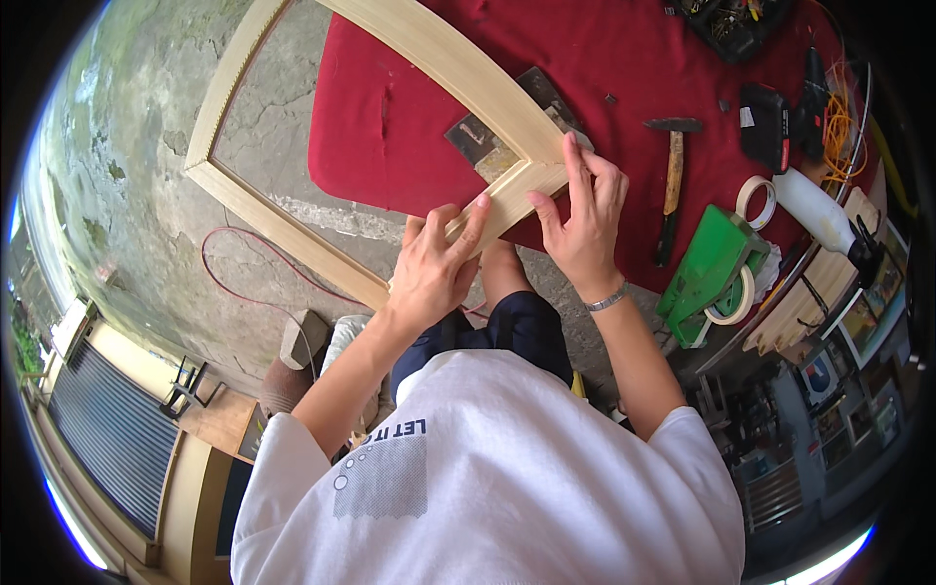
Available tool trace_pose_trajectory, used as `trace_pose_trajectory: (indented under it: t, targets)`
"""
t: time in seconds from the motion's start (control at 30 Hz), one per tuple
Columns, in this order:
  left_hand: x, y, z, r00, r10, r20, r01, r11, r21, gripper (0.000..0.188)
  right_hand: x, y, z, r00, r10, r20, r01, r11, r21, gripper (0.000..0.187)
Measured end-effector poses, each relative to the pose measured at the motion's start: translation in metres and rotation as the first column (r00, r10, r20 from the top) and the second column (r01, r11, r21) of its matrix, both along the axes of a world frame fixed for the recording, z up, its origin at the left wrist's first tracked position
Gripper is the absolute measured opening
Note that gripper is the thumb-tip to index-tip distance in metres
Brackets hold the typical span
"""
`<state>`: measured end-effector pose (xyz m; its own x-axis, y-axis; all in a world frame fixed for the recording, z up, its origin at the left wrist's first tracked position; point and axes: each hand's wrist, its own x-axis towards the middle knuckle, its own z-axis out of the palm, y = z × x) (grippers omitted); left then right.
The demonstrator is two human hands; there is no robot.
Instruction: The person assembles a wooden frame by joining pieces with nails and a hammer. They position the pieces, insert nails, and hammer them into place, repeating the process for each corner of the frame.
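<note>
A pale wooden picture frame [436, 60] with mitred corners is tilted in front of me, its far end reaching past the top of the view. My left hand [434, 261] grips its near rail, fingers lying over the wood. At the right corner my right hand [588, 219] holds the frame, fingertips on the outer edge and thumb beside the rail. Beneath this corner, dark metal plates [472, 139] rest on the red-clothed table, partly covered by the wood. The undersides of both hands' grips are hidden.
On the red cloth [366, 127] lie a hammer [671, 190], a green tape dispenser [710, 255], a tape roll [756, 202], a black battery-like case [763, 127] and orange cord [840, 122]. A white bottle [817, 210] is at right. A red hose [216, 268] crosses the concrete floor.
</note>
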<state>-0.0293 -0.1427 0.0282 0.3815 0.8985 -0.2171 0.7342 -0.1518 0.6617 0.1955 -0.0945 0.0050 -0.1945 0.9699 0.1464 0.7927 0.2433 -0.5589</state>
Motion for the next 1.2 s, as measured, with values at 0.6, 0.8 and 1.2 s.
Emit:
trace_pose_trajectory:
  t: [0.6, 0.8, 1.2]
  targets:
    - [-0.002, -0.002, -0.007, 0.998, -0.039, 0.044, 0.04, 0.999, -0.015, 0.088, -0.009, -0.005, 0.004, 0.995, -0.002, 0.101, 0.014, 0.993, -0.12, 0.08]
    - [0.008, -0.006, -0.004, 1.0, 0.018, -0.008, -0.018, 1.0, -0.026, 0.089, -0.005, 0.003, 0.014, 0.975, 0.076, 0.21, -0.046, 0.989, -0.142, 0.079]
    - [0.016, 0.143, -0.026, 0.868, -0.495, 0.041, 0.473, 0.848, 0.238, 0.116, -0.006, 0.002, 0.015, 0.967, 0.016, 0.255, 0.018, 0.991, -0.134, 0.074]
